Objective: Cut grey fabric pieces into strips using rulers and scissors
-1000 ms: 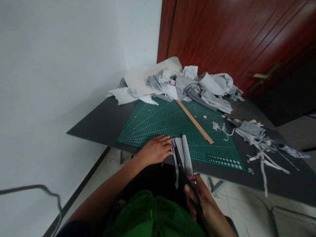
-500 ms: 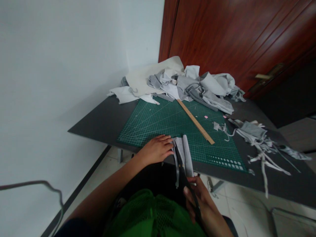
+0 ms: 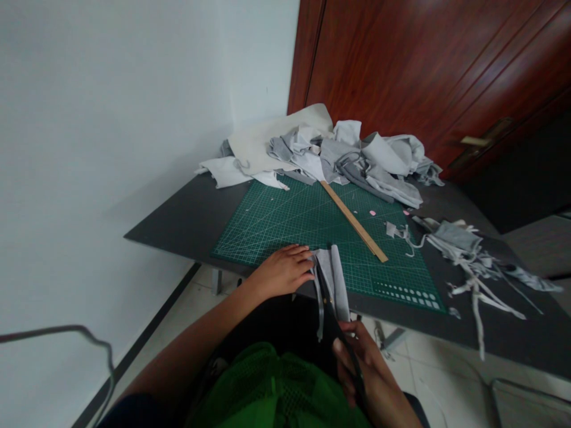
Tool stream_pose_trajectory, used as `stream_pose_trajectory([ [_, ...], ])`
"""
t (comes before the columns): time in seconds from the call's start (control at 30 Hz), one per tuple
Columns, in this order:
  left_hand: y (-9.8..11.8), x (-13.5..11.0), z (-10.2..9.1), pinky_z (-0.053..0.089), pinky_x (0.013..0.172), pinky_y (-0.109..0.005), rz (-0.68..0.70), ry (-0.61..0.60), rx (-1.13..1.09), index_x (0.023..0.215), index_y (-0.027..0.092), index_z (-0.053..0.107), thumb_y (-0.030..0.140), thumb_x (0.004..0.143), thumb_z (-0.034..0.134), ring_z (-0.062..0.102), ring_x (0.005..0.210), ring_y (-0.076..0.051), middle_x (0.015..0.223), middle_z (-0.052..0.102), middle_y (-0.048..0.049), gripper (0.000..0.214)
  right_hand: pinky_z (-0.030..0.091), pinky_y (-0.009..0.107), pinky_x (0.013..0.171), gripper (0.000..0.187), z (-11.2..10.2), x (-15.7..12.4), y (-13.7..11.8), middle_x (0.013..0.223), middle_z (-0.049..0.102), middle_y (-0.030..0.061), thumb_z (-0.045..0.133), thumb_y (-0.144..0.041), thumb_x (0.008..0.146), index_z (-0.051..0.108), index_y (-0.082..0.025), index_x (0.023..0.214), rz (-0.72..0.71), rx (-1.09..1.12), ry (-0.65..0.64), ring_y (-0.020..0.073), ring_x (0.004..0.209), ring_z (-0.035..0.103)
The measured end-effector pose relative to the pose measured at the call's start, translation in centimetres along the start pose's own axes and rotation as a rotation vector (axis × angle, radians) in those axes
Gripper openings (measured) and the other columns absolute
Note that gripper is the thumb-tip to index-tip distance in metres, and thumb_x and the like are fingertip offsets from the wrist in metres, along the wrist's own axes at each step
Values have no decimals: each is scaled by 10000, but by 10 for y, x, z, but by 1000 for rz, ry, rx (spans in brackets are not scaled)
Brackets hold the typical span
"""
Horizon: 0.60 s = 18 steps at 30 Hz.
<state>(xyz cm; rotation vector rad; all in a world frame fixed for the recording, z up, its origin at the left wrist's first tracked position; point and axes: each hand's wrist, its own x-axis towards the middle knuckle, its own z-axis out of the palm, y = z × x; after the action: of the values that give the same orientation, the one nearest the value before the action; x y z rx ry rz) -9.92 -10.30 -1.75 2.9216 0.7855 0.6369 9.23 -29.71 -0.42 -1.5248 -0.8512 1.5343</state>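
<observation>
My right hand point(image 3: 359, 362) is wrapped round the handles of black fabric scissors point(image 3: 329, 309), below the table's front edge. Their blades point away from me and lie on a folded piece of grey fabric point(image 3: 340, 279), which hangs partly over the edge. Along the left of the blades, a narrow strip of the fabric point(image 3: 320, 318) dangles down. My left hand point(image 3: 288, 270) lies flat, palm down, on the green cutting mat point(image 3: 285, 220), its fingertips touching the fabric's left side. I cannot tell how far apart the blades are.
A wooden ruler point(image 3: 354, 222) lies slantwise on the mat. Crumpled grey and white cloth point(image 3: 348, 151) is heaped at the back, before the red-brown door point(image 3: 401, 65). Fabric scraps and strips point(image 3: 459, 238) lie on the right of the dark table point(image 3: 178, 211). A white wall point(image 3: 111, 119) stands left.
</observation>
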Motion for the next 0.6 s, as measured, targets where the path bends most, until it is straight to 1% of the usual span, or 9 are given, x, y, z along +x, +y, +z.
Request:
stream_pose_trajectory([
  [0.2,-1,-1,1,428,1180,-429,5,14,-6,1035,179,697,384,1003,609,621,1293,-252,1291,708,-89,225,335,154,351,550,2,-4,-4,588,457,-113,698,-665,854,479,-256,1149,-9,-1,22,60,412,356],
  [0.4,-1,-1,1,439,1173,-440,5,23,-25,1044,178,706,384,1000,612,631,1279,-251,1275,718,-92,230,309,145,341,549,5,-5,-8,617,487,-107,760,-639,811,497,-264,1113,-6,66,58,48,400,359],
  [0.6,-2,-1,2,442,1169,-437,-2,28,-30,1056,182,711,389,1002,609,627,1287,-253,1290,713,-92,237,314,142,353,548,5,-7,-8,621,482,-106,734,-649,833,493,-264,1141,-11,36,60,44,412,350],
])
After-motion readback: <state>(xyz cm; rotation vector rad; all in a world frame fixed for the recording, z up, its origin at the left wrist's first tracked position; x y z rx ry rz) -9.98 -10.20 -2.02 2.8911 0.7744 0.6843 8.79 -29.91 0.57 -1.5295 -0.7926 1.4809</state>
